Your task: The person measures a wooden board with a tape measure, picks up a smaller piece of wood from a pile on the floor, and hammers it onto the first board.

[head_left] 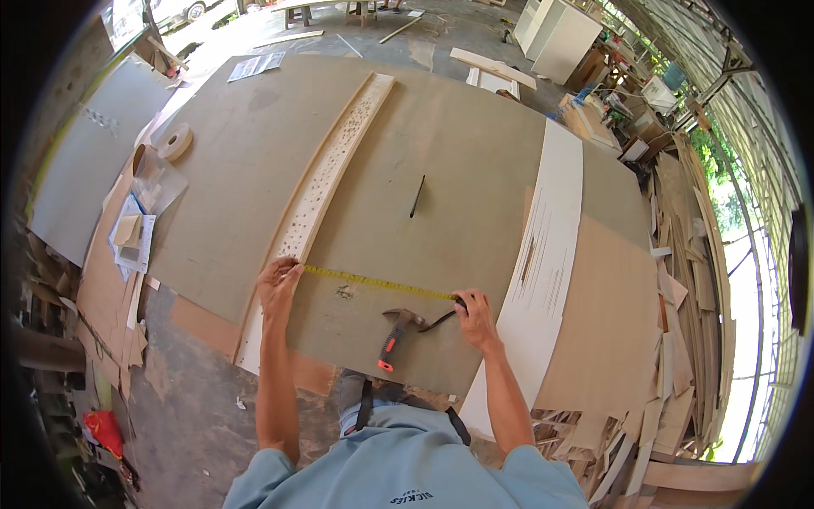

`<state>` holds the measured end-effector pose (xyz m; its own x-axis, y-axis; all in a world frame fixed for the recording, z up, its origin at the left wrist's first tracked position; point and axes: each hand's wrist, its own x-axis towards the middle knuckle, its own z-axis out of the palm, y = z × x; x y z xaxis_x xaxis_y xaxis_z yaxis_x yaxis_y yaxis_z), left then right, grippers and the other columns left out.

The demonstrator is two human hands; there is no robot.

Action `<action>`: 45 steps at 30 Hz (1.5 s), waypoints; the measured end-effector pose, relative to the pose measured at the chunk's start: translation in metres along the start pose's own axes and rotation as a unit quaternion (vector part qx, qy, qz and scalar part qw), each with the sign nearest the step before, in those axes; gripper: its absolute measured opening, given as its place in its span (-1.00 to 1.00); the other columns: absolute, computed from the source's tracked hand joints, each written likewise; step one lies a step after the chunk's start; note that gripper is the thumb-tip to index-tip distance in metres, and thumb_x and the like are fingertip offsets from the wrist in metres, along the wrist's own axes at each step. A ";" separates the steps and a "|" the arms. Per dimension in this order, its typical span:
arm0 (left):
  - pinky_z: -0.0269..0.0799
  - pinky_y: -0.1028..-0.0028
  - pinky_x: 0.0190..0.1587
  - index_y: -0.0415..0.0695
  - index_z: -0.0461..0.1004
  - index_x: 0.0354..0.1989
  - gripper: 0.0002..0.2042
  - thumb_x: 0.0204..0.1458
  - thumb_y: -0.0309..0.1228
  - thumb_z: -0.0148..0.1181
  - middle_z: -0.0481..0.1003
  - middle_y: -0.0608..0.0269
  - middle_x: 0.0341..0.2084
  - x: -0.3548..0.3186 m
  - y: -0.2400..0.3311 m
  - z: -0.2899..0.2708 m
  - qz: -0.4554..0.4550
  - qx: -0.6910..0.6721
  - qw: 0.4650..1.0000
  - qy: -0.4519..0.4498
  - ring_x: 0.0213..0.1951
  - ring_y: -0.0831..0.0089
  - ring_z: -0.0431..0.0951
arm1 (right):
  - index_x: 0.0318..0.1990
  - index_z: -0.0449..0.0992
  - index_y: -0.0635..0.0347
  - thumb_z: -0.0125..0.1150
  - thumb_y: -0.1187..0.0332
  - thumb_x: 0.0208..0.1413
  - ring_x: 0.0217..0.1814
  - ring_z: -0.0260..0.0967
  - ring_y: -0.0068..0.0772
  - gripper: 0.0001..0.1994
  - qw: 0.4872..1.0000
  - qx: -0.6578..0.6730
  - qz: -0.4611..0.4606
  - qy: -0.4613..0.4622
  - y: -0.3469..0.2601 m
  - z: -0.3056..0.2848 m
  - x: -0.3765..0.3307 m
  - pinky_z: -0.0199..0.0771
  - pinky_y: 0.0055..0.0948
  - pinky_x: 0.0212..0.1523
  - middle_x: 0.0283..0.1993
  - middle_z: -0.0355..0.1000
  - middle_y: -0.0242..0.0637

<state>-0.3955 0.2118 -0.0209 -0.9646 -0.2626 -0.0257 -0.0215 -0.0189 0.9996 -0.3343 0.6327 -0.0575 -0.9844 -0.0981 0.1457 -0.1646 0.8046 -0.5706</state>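
Note:
A yellow tape measure [373, 281] is stretched across the large grey-brown board between my two hands. My left hand [280, 276] pinches its free end at the near part of a long pale wooden strip [326, 165] dotted with many dark marks. On the other side my right hand [476, 314] is closed round the tape's dark case, which its fingers mostly hide; a black strap trails from it. Just below the tape lies a claw hammer [395, 339] with a black and red handle. Farther off, a thin black pen-like stick [417, 196] rests on the board.
A white panel [543, 246] with dark streaks lies to the right of my right hand. At the left edge are a tape roll [175, 142], clear plastic [157, 180] and papers [136, 242]. Scrap wood [678, 297] is piled at the right. A sheet of paper [256, 66] lies at the far edge.

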 end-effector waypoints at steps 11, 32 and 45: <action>-0.07 0.08 0.34 0.00 -0.01 0.38 0.14 -0.48 -0.09 0.56 0.03 -0.21 0.30 0.007 -0.017 -0.022 -0.088 0.608 0.789 -0.005 0.34 -0.07 0.00 | -0.04 0.49 0.06 0.18 0.35 0.11 0.08 0.29 0.02 -0.75 0.982 -0.139 0.125 0.033 0.088 -0.002 0.077 0.36 -0.05 0.08 -0.04 0.37 -0.10; 0.24 0.14 0.13 -0.22 0.22 0.29 -0.01 -0.45 -0.10 0.49 0.26 -0.11 0.03 0.010 -0.044 -0.055 -0.020 0.589 0.807 -0.028 0.09 -0.04 0.22 | 0.05 0.45 0.06 0.03 0.29 0.24 0.21 0.20 -0.08 -0.73 0.971 -0.165 0.173 -0.015 0.065 0.031 0.190 0.24 0.01 0.18 0.08 0.30 -0.16; 0.20 0.11 0.16 -0.24 0.19 0.30 0.00 -0.42 -0.11 0.48 0.24 -0.06 0.05 0.011 -0.038 -0.051 -0.039 0.593 0.804 -0.032 0.14 -0.01 0.18 | 0.03 0.47 0.07 0.03 0.29 0.24 0.18 0.23 -0.11 -0.74 0.973 -0.179 0.147 0.016 0.065 0.041 0.190 0.26 0.01 0.14 0.06 0.32 -0.17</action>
<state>-0.3919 0.1608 -0.0602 -0.9587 -0.2550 -0.1259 -0.2820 0.9096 0.3051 -0.5348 0.6427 -0.1003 -0.9824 0.1810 0.0467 0.1617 0.9482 -0.2735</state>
